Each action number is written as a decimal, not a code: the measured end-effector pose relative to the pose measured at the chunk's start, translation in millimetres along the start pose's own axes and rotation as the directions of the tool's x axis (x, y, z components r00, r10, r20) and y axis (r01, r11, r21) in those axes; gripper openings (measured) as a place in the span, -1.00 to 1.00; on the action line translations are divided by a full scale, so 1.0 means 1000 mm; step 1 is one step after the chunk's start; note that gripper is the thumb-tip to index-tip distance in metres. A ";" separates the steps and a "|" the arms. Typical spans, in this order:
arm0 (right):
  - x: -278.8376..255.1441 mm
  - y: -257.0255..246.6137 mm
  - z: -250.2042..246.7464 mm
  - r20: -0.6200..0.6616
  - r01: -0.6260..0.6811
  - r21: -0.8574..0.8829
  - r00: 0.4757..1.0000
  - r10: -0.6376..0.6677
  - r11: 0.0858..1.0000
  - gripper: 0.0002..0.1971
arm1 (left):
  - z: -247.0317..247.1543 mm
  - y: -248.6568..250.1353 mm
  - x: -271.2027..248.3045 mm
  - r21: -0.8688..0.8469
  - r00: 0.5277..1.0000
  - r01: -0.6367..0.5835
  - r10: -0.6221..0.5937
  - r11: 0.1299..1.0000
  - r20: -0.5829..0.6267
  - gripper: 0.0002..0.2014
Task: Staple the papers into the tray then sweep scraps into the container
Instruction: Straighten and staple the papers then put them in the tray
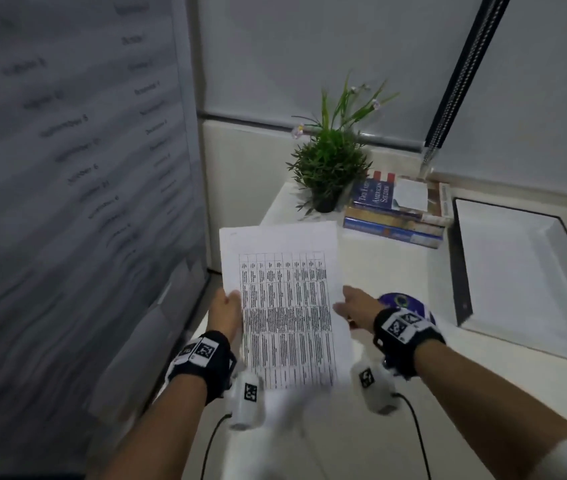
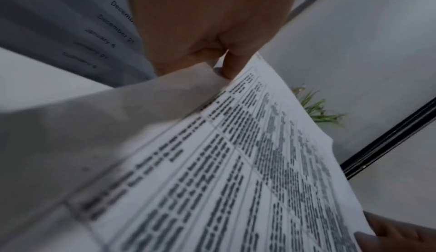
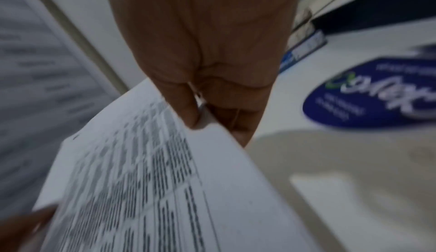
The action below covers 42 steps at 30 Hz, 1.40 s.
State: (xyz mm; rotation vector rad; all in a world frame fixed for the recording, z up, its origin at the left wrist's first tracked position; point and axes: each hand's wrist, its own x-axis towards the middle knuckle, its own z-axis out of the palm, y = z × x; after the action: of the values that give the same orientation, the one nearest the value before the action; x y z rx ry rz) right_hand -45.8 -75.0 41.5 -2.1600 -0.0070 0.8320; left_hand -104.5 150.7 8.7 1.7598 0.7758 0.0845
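Note:
A stack of white papers (image 1: 285,306) printed with a dense table is held up above the white desk (image 1: 389,271). My left hand (image 1: 228,311) pinches its left edge, thumb on top, as the left wrist view shows (image 2: 226,69). My right hand (image 1: 348,306) pinches the right edge between thumb and fingers (image 3: 202,118). The papers (image 2: 235,162) bend slightly between the hands. A white tray (image 1: 524,268) with a dark rim lies on the desk at the right. A round blue-lidded container (image 1: 403,303) sits just behind my right wrist (image 3: 377,92). No stapler shows.
A potted green plant (image 1: 330,168) and a stack of books (image 1: 396,213) stand at the back of the desk. A grey partition with a pinned date list (image 1: 77,150) rises close on the left. A black blind rail (image 1: 465,74) runs up the right wall.

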 end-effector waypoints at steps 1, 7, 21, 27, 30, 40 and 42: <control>0.007 0.004 0.012 0.005 -0.012 -0.088 1.000 0.012 0.996 -0.91 | 0.000 -0.004 0.001 0.025 0.999 0.040 -0.039 0.999 -0.020 -0.65; 0.054 0.009 0.018 0.130 -0.114 -0.232 0.980 0.147 0.966 -0.66 | 0.006 -0.032 0.015 0.147 0.970 0.239 -0.229 0.960 -0.082 -0.81; 0.197 -0.071 0.000 -0.335 -0.203 -0.513 0.942 0.024 0.834 -0.29 | 0.015 -0.035 0.026 0.214 0.948 0.309 -0.280 0.927 -0.153 -0.68; 0.180 -0.061 -0.002 -0.446 -0.117 -0.286 0.895 -0.024 0.951 -0.44 | 0.019 -0.031 0.022 0.168 0.949 0.309 -0.290 0.936 -0.126 -0.68; 0.150 -0.064 -0.026 -0.487 0.086 -0.063 0.867 -0.106 0.994 -0.39 | 0.021 -0.021 0.012 0.183 0.963 0.266 -0.252 0.946 -0.097 -0.68; -0.009 -0.071 -0.084 -0.797 0.579 0.265 0.582 -0.163 0.771 -0.48 | 0.071 0.064 -0.060 0.209 0.972 -0.221 0.197 0.953 0.130 -0.64; -0.037 -0.065 -0.099 -0.847 0.596 0.211 0.507 -0.160 0.775 -0.55 | 0.086 0.079 -0.077 0.183 0.936 -0.334 0.302 0.925 0.182 -0.65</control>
State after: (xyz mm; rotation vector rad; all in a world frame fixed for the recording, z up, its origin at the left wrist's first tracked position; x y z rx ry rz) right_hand -2.3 -108.6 153.1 -1.7391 0.1434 -0.4453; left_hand -91.0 27.9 73.7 2.0587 0.3924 0.0883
